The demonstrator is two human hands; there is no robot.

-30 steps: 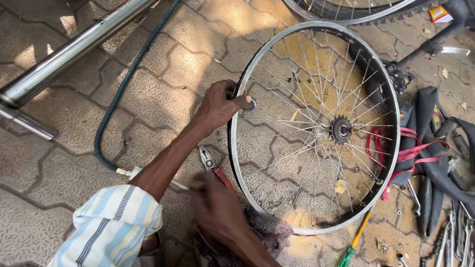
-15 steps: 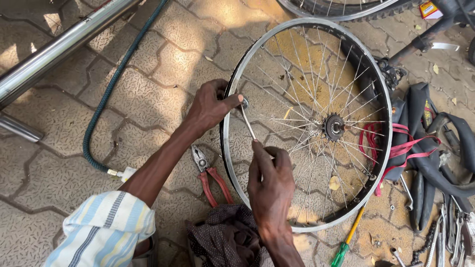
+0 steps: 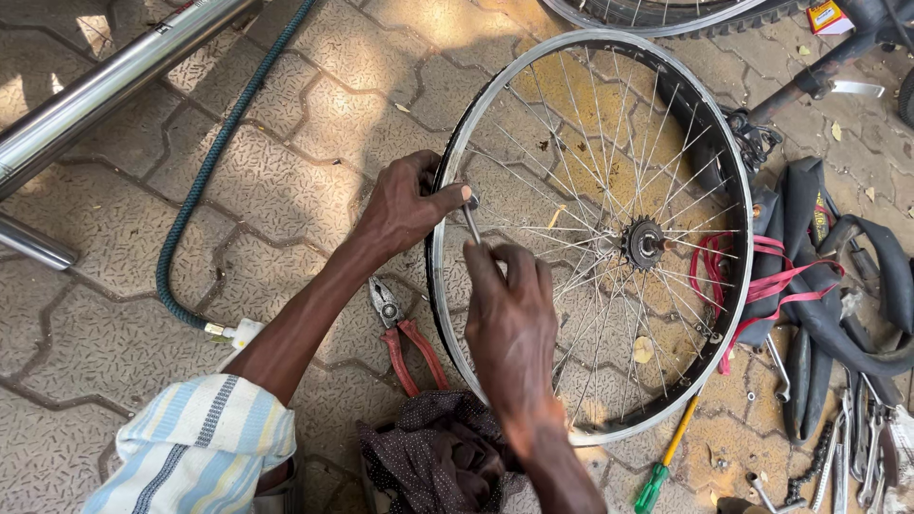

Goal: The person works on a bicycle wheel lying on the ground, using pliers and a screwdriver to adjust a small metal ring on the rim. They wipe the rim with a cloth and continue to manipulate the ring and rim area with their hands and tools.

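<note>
While flat on paving stones (image 3: 286, 190): bicycle wheel (image 3: 590, 238), rim and spokes bare, sprocket hub at centre. Left hand (image 3: 405, 205): fingers closed on rim edge, thumb pressed beside a thin metal tool (image 3: 472, 227). Right hand (image 3: 509, 314): fingers pinched shut round that tool, wrist bent inward over spokes. Best kept: rim pinned firm, tool square to the rim, turned in small steps. Alongside: red-handled pliers (image 3: 405, 333), green screwdriver (image 3: 666, 462), dark cloth (image 3: 428, 457)
</note>
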